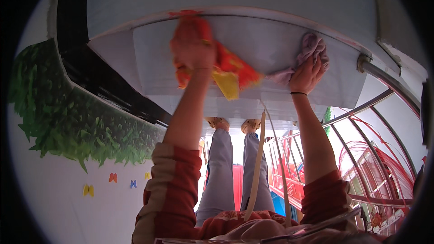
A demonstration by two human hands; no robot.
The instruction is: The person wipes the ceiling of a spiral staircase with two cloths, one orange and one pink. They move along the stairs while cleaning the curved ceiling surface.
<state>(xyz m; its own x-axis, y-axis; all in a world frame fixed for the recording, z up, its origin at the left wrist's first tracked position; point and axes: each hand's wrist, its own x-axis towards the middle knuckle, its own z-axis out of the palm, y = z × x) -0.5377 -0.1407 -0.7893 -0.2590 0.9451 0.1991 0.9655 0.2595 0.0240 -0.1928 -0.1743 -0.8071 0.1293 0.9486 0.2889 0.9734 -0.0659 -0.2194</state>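
My left hand (194,52), blurred, grips a red and yellow cloth (234,66) with a fringed edge. It is against a pale grey stair tread (257,39), close to the base of the riser. Farther right, my right hand (307,76) rests on a crumpled greyish-pink cloth (312,45) on the same tread, its fingers over the fabric. One end of that cloth trails left toward the fringed one. A thin dark band circles my right wrist.
A metal railing (373,69) runs along the right, with red strands (359,152) beyond it. Black skirting (101,81) borders the left wall, painted with grass (101,132). My feet (217,122) stand below the tread; a pale drawstring (259,166) hangs before my legs.
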